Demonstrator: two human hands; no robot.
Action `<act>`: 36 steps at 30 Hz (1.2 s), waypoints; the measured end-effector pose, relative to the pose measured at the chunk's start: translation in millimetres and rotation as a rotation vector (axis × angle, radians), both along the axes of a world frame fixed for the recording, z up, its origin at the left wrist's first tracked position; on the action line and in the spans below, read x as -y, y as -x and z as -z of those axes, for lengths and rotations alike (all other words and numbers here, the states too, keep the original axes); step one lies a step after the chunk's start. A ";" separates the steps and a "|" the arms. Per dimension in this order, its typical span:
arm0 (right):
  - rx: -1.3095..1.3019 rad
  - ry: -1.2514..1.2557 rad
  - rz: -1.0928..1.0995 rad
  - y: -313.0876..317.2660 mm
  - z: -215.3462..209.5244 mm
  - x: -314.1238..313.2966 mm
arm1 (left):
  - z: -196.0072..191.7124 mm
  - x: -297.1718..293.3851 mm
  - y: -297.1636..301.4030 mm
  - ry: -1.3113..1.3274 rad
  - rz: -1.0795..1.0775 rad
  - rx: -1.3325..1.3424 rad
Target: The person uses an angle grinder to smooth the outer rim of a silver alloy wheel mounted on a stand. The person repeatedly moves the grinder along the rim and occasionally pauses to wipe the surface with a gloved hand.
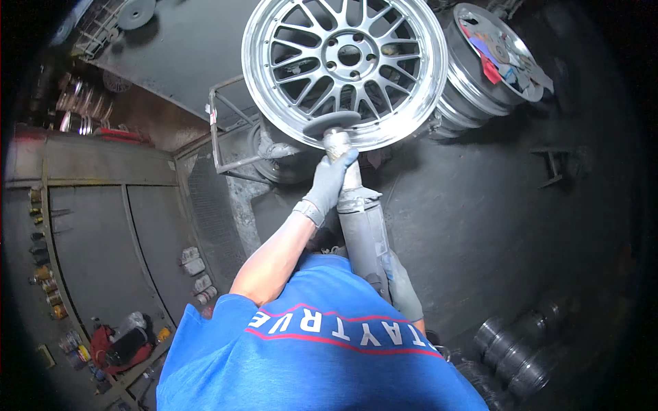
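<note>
Dusty grey floor (459,219) is stretching past a metal frame (214,133), and a silver multi-spoke wheel (341,69) is sitting just ahead of the hands. The gloved left hand (327,181) is wrapping the neck of a long grinder (362,229); apart from it, the gloved right hand (403,291) is lying along the rear body, its closure hidden. The round disc (332,123) is overlapping the near rim, contact unclear. Tilting could be risking a caught spoke and kickback; a loosening hold, a gouged lip.

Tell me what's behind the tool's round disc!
The silver wheel: its rim shows on both sides of the disc. The patch directly behind is covered.
</note>
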State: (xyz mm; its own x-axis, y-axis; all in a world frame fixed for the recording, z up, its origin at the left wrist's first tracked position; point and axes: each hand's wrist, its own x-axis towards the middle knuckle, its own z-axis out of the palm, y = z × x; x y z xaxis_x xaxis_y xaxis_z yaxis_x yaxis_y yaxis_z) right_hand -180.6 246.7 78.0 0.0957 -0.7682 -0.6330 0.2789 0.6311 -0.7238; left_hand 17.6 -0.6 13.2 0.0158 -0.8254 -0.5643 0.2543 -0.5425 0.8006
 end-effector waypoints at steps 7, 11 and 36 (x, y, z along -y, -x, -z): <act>0.169 -0.008 0.023 15.1 40.3 -6.5 | -3.3 -3.1 9.4 0.012 0.024 0.081; 0.169 -0.098 0.106 57.8 45.1 -18.3 | 0.6 -11.3 53.3 -0.027 0.022 -0.034; -0.472 -0.149 -0.105 218.8 -101.3 110.7 | 25.0 61.6 239.4 -0.055 -0.250 -0.753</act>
State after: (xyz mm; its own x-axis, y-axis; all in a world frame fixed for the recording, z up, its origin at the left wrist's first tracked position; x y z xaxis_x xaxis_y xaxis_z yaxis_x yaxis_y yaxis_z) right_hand -399.4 136.0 179.3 -0.1551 -0.6676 -0.7281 -0.1273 0.7444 -0.6555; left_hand -221.8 -62.3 -11.8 -0.2047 -0.8186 -0.5366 0.8363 -0.4312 0.3388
